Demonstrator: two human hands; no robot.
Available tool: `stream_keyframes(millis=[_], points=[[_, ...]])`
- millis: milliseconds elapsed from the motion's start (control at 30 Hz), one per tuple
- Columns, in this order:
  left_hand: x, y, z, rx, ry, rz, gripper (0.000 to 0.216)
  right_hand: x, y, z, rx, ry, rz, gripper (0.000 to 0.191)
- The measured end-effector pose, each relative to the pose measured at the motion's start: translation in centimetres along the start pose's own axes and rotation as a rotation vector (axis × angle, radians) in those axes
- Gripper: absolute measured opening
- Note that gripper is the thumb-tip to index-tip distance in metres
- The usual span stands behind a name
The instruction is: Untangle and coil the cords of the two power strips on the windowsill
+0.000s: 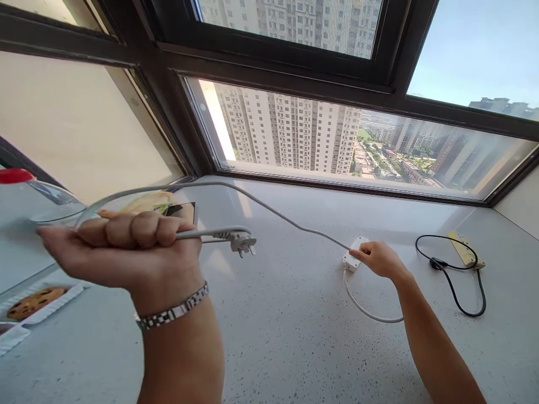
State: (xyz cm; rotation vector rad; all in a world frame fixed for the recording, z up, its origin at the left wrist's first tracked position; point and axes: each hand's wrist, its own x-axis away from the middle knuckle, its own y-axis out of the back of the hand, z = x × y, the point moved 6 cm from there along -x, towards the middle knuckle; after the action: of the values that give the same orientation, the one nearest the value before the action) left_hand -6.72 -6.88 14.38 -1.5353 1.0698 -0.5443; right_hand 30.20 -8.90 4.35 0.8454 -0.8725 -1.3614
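Note:
My left hand (135,247), with a metal watch band at the wrist, is closed round a grey-white power cord (269,206) and raised over the left part of the counter. From its little-finger side sticks out the cord's plug (243,243), prongs showing. The cord loops up behind the hand and runs right to a white power strip (356,252). My right hand (377,258) grips the end of this strip, which rests on the counter. A further stretch of white cable (370,317) curves from the strip's near end and passes behind my right forearm.
A pale speckled counter (303,348) runs below the dark-framed window (295,95). At right lies a yellow power strip (466,249) with a looped black cord (457,294). At left are a red-capped clear bottle (54,196), a cookie tray (54,308) and a package (151,202).

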Motion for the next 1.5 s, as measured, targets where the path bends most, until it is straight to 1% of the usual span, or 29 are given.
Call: stream_keyframes(millis=[33, 100, 167, 233, 300, 367, 433, 500, 600, 667, 767, 833, 967, 1000, 1033, 1100, 1133, 1200, 1267, 1300, 1333, 1367, 1400, 1433, 1500], points=[[0.6, -1.2, 0.4, 0.024, -0.028, 0.009, 0.057, 0.4, 0.5, 0.4, 0.035, 0.005, -0.022, 0.058], [1.5, -3.2, 0.9, 0.05, -0.064, 0.07, 0.054, 1.2, 1.2, 1.4, 0.113, 0.019, -0.057, 0.059], [1.9, -4.2, 1.8, 0.001, 0.004, 0.154, 0.054, 1.9, 1.6, 2.7, 0.159, 0.063, -0.087, 0.059], [2.2, -4.6, 3.2, -0.076, 0.113, 0.259, 0.055, 2.7, 2.1, 4.0, 0.153, 0.143, -0.117, 0.058], [2.8, -4.6, 4.9, -0.169, 0.227, 0.351, 0.058, 3.7, 2.7, 5.2, 0.102, 0.246, -0.125, 0.057], [3.6, -4.6, 6.7, -0.258, 0.311, 0.441, 0.06, 5.1, 3.3, 6.2, 0.018, 0.362, -0.095, 0.055], [4.9, -4.7, 8.5, -0.332, 0.388, 0.544, 0.059, 6.4, 3.7, 7.1, -0.066, 0.478, -0.025, 0.053], [6.3, -4.8, 10.0, -0.381, 0.465, 0.62, 0.057, 7.5, 3.7, 7.8, -0.118, 0.547, 0.054, 0.052], [8.2, -4.4, 12.1, -0.43, 0.595, 0.672, 0.053, 8.1, 3.4, 8.5, -0.149, 0.568, 0.138, 0.05], [9.6, -4.0, 13.4, -0.5, 0.671, 0.746, 0.053, 8.2, 3.0, 8.8, -0.175, 0.569, 0.188, 0.05], [12.0, -3.7, 15.1, -0.655, 0.763, 0.973, 0.055, 8.5, 2.7, 9.3, -0.243, 0.582, 0.265, 0.051], [13.7, -3.6, 15.8, -0.73, 0.818, 1.122, 0.056, 8.9, 2.7, 9.4, -0.295, 0.592, 0.303, 0.054], [16.7, -3.5, 16.4, -0.858, 0.853, 1.377, 0.056, 9.5, 2.8, 9.2, -0.378, 0.642, 0.39, 0.058], [17.3, -3.3, 16.6, -0.89, 0.862, 1.428, 0.056, 9.5, 3.0, 9.2, -0.41, 0.664, 0.387, 0.059], [17.8, -3.2, 16.8, -0.908, 0.879, 1.463, 0.058, 9.4, 3.3, 9.1, -0.45, 0.679, 0.356, 0.059], [18.4, -2.9, 17.1, -0.88, 0.923, 1.482, 0.064, 8.8, 4.1, 8.8, -0.528, 0.671, 0.211, 0.057], [18.5, -2.9, 17.2, -0.84, 0.948, 1.478, 0.067, 8.4, 4.6, 8.5, -0.553, 0.647, 0.098, 0.056], [18.7, -2.9, 17.4, -0.732, 0.997, 1.453, 0.069, 7.7, 5.8, 7.8, -0.569, 0.578, -0.177, 0.056], [18.5, -3.0, 17.4, -0.631, 1.026, 1.418, 0.066, 7.3, 6.7, 7.0, -0.562, 0.507, -0.435, 0.057], [18.3, -3.0, 17.4, -0.591, 1.029, 1.393, 0.063, 7.1, 6.9, 6.6, -0.563, 0.476, -0.539, 0.058], [18.1, -3.0, 17.5, -0.557, 1.028, 1.356, 0.061, 6.8, 7.0, 6.2, -0.569, 0.451, -0.609, 0.058], [17.7, -2.9, 17.5, -0.53, 1.026, 1.306, 0.059, 6.4, 7.0, 5.8, -0.584, 0.435, -0.64, 0.057], [17.3, -2.8, 17.6, -0.51, 1.021, 1.24, 0.058, 5.9, 6.8, 5.3, -0.606, 0.421, -0.642, 0.057], [16.6, -2.7, 17.6, -0.492, 1.011, 1.154, 0.059, 5.2, 6.5, 4.9, -0.63, 0.41, -0.62, 0.058], [15.1, -2.6, 17.4, -0.457, 0.97, 0.966, 0.062, 3.9, 5.7, 4.0, -0.651, 0.373, -0.525, 0.061]])
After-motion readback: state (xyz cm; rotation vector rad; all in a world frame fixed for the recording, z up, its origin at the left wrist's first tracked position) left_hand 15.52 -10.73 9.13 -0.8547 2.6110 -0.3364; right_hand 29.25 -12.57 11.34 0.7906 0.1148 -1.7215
